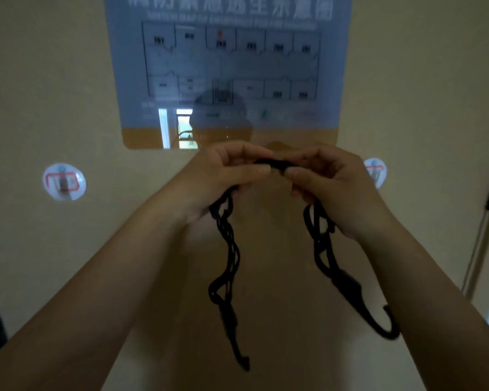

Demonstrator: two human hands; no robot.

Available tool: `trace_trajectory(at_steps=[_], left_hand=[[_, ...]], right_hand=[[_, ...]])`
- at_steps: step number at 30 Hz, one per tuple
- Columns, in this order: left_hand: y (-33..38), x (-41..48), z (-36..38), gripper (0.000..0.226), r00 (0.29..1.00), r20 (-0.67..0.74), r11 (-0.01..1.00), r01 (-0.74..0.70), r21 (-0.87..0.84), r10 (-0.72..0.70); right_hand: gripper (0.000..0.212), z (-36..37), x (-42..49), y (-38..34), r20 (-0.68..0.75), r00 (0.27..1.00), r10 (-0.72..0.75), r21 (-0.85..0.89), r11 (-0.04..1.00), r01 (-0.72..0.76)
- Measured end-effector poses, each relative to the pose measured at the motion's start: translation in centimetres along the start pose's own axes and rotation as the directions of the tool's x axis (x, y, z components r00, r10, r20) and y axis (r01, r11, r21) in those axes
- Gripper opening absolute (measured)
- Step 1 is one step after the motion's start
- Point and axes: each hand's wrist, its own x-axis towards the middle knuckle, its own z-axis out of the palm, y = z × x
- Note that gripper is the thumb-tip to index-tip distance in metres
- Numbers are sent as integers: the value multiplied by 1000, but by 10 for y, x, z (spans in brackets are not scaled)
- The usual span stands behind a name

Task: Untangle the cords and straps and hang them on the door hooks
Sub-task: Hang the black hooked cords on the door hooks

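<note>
Head view: we are observing the left hand (220, 176) and the right hand (332, 187) raised close together in front of a beige door (40, 80). Both are pinching the top of a black braided elastic cord (228, 249). Its two tangled lengths are hanging below the hands, apart from each other, each ending in a black end hook (386, 330). We are noting a round clear adhesive door hook (64, 182) at left, a second adhesive door hook (375, 172) at right, and a blue floor-plan poster (226, 69) above.
</note>
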Motion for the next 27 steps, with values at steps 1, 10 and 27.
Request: trace_trajectory(at_steps=[1,10,27], left_hand=[[7,9,1,14,1000,-12,999,-21,24,22],[67,88,28,20,970,-57,937,-213,277,237],[162,267,101,17,662,-65,484,-474,736,746]], right_hand=[[20,-5,7,-5,-25,999,-38,-34,999,37],[9,-60,71,-23,-153,946,-285,-449,873,191],[11,-221,228,-71,-108,795,-597,-604,675,425]])
